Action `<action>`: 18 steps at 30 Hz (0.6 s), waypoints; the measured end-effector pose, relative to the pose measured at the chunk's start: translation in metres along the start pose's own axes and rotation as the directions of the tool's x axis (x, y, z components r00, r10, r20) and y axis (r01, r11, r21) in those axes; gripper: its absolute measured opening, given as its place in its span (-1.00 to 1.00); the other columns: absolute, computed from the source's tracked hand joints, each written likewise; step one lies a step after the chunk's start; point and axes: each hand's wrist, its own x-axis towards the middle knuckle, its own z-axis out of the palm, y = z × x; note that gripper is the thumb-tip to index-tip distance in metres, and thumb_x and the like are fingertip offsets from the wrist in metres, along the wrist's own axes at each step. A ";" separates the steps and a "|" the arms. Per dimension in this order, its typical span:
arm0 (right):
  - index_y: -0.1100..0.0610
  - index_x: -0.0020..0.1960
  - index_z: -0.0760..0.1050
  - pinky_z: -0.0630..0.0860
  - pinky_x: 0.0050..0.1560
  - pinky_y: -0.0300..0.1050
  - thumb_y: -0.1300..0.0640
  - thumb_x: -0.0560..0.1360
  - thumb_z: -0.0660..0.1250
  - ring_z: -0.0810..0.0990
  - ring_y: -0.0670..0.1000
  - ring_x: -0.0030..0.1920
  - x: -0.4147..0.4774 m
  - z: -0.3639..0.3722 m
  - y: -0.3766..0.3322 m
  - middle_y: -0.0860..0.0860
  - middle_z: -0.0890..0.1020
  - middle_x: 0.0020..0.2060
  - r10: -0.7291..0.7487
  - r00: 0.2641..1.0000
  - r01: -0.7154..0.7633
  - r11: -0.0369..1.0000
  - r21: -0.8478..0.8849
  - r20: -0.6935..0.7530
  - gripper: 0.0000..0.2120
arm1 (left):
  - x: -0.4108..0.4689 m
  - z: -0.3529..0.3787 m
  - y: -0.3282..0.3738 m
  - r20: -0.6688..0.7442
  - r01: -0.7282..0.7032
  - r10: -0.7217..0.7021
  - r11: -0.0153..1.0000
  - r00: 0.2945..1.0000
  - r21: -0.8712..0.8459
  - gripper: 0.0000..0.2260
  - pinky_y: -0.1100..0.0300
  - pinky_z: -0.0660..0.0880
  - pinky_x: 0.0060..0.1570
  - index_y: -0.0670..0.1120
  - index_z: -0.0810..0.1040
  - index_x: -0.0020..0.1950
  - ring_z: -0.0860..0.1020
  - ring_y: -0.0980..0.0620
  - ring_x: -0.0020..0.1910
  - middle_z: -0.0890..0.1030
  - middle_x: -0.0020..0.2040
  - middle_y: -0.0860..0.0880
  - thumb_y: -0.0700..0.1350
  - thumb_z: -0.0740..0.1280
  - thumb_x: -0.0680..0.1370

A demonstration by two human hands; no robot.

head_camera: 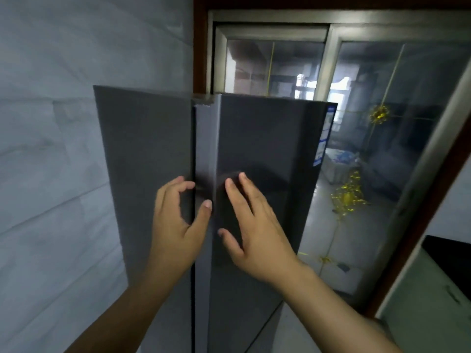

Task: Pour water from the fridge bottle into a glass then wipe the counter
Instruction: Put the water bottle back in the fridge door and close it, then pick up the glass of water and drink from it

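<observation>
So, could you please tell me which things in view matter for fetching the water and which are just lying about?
Part of the job:
- fridge, its door slightly ajar
- left hand at the door's edge
- right hand flat on the door

Just there:
- glass sliding door
- blue label on the fridge
- tiled wall

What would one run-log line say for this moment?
stage: opening fridge | left hand: curled on fridge door edge | right hand: flat on door | bottle: unseen

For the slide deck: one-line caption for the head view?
Left hand curls at the dark fridge door edge, right hand flat on its front.
</observation>
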 end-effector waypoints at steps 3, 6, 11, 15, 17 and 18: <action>0.04 0.51 0.25 0.38 0.40 -0.02 -0.09 0.54 0.31 0.35 0.08 0.42 -0.035 -0.023 0.005 0.07 0.38 0.42 0.185 0.972 -0.181 0.983 -0.044 0.144 -0.40 | -0.029 0.000 0.038 0.084 -0.186 0.183 0.982 0.980 0.030 -0.73 0.49 0.28 0.23 0.04 0.49 0.19 0.41 0.29 0.25 0.44 0.19 0.08 0.06 0.35 0.52; 0.01 0.41 0.34 0.47 0.21 0.00 -0.15 0.52 0.30 0.48 0.11 0.23 -0.073 -0.052 0.010 0.05 0.50 0.23 0.357 0.899 -0.305 0.926 -0.222 0.254 -0.49 | -0.053 0.013 0.065 0.389 -0.231 0.181 0.969 0.903 0.084 -0.70 0.34 0.38 0.16 0.00 0.51 0.21 0.45 0.16 0.16 0.46 0.14 0.10 0.04 0.40 0.51; 0.00 0.29 0.39 0.40 0.18 0.01 -0.20 0.51 0.30 0.48 0.16 0.22 -0.149 -0.103 0.025 0.08 0.53 0.18 0.576 0.754 -0.455 0.805 -0.380 0.317 -0.56 | -0.101 0.063 0.100 0.741 -0.322 -0.020 0.892 0.671 0.316 -0.50 0.12 0.41 0.21 0.12 0.37 0.36 0.40 0.04 0.25 0.41 0.27 0.10 0.21 0.40 0.49; 0.03 0.31 0.40 0.39 0.21 0.04 -0.20 0.50 0.29 0.47 0.19 0.26 -0.229 -0.149 0.040 0.11 0.54 0.21 0.716 0.631 -0.557 0.685 -0.469 0.297 -0.52 | -0.151 0.110 0.143 0.841 -0.404 -0.083 0.849 0.535 0.341 -0.54 0.08 0.40 0.18 0.10 0.36 0.30 0.40 -0.01 0.22 0.44 0.21 0.05 0.23 0.37 0.49; 0.04 0.34 0.40 0.40 0.21 0.02 -0.20 0.49 0.32 0.47 0.18 0.29 -0.275 -0.175 0.046 0.12 0.53 0.26 0.770 0.575 -0.615 0.630 -0.474 0.276 -0.49 | -0.179 0.133 0.169 0.874 -0.454 -0.088 0.828 0.477 0.331 -0.55 0.05 0.40 0.16 0.08 0.38 0.27 0.42 -0.06 0.23 0.46 0.21 0.01 0.23 0.37 0.48; 0.05 0.33 0.41 0.41 0.20 0.00 -0.20 0.49 0.33 0.47 0.18 0.28 -0.302 -0.191 0.048 0.12 0.53 0.26 0.798 0.546 -0.648 0.595 -0.476 0.254 -0.49 | -0.197 0.146 0.186 0.892 -0.476 -0.085 0.821 0.444 0.315 -0.55 0.04 0.40 0.16 0.07 0.38 0.27 0.43 -0.08 0.24 0.47 0.22 -0.01 0.23 0.36 0.48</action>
